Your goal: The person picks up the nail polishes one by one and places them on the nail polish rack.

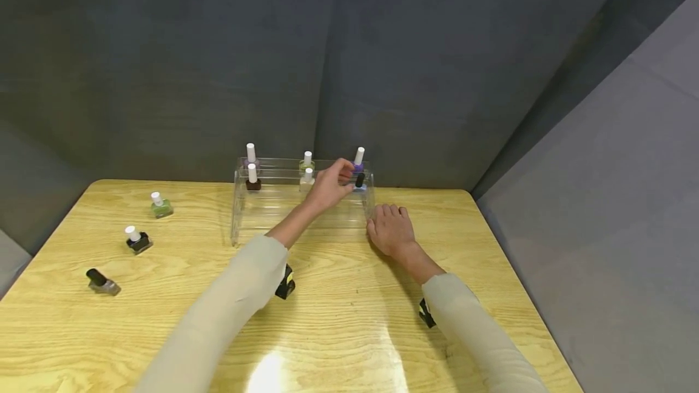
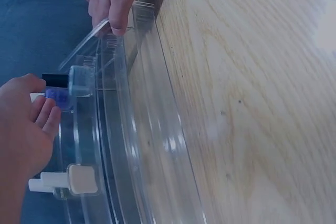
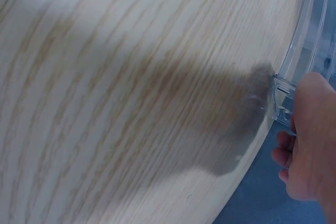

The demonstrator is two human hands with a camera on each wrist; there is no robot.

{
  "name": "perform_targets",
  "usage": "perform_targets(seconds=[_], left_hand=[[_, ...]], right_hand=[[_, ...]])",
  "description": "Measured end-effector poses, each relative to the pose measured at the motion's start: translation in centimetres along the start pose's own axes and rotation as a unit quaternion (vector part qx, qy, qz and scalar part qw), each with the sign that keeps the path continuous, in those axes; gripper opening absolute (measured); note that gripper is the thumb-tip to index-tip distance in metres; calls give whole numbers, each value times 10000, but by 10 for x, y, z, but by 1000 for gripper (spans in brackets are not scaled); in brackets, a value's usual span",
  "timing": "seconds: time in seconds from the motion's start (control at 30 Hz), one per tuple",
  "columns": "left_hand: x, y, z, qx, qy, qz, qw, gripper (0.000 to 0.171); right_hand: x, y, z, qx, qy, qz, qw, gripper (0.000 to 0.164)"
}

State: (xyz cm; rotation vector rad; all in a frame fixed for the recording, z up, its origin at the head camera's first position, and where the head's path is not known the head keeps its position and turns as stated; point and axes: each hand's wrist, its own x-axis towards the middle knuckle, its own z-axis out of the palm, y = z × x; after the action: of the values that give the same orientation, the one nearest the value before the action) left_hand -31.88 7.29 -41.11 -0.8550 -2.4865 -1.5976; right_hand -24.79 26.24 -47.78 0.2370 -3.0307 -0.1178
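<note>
A clear acrylic display rack (image 1: 273,208) stands at the back of the table. My left hand (image 1: 327,187) is over its right part, thumb tip right at the black cap of a light blue nail polish bottle (image 2: 81,81). The fingers are loosely bent beside the cap, not wrapped round it. This bottle stands on the second tier, in front of a purple bottle (image 1: 358,167) with a white cap. My right hand (image 1: 392,230) grips the rack's right end panel (image 3: 282,98), thumb on the near side; the fingers are partly hidden in the right wrist view.
Also on the rack are a dark red bottle (image 1: 253,185), a cream bottle (image 1: 307,185), a green bottle (image 1: 304,166) and a lilac bottle (image 1: 250,161). Left on the table lie a green bottle (image 1: 162,208), a black bottle (image 1: 139,242) and a grey-brown bottle (image 1: 106,286).
</note>
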Motion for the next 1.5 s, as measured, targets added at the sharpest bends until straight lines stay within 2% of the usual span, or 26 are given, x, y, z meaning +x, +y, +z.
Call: perform_targets(seconds=[0.17, 0.33, 0.7, 0.9, 1.03, 1.17, 1.33, 1.5], left_hand=[[-10, 3, -14, -55, -98, 318, 9994, 35], [-25, 4, -33, 43, -172, 468, 9987, 33], [-66, 0, -87, 133, -96, 502, 9986, 35], [-89, -7, -115, 83, -92, 496, 9987, 37], [-105, -12, -135, 215, 45, 529, 9984, 38], [-125, -19, -161, 459, 268, 432, 9977, 38], [-155, -29, -198, 760, 605, 173, 9951, 39], [-189, -37, -234, 1231, 938, -32, 9879, 39]], right_hand=[[0, 4, 3, 83, -14, -47, 10000, 33], [-1, 6, 5, 114, 75, -159, 9998, 34], [-1, 5, 0, 110, 14, -186, 9998, 35], [0, 8, 1, 185, 281, -275, 9991, 29], [2, 8, 5, 220, 328, -260, 9989, 29], [5, 8, 10, 209, 153, -228, 9994, 33], [5, 5, 7, 169, 54, -197, 9996, 34], [4, 4, 4, 113, 51, -164, 9998, 33]])
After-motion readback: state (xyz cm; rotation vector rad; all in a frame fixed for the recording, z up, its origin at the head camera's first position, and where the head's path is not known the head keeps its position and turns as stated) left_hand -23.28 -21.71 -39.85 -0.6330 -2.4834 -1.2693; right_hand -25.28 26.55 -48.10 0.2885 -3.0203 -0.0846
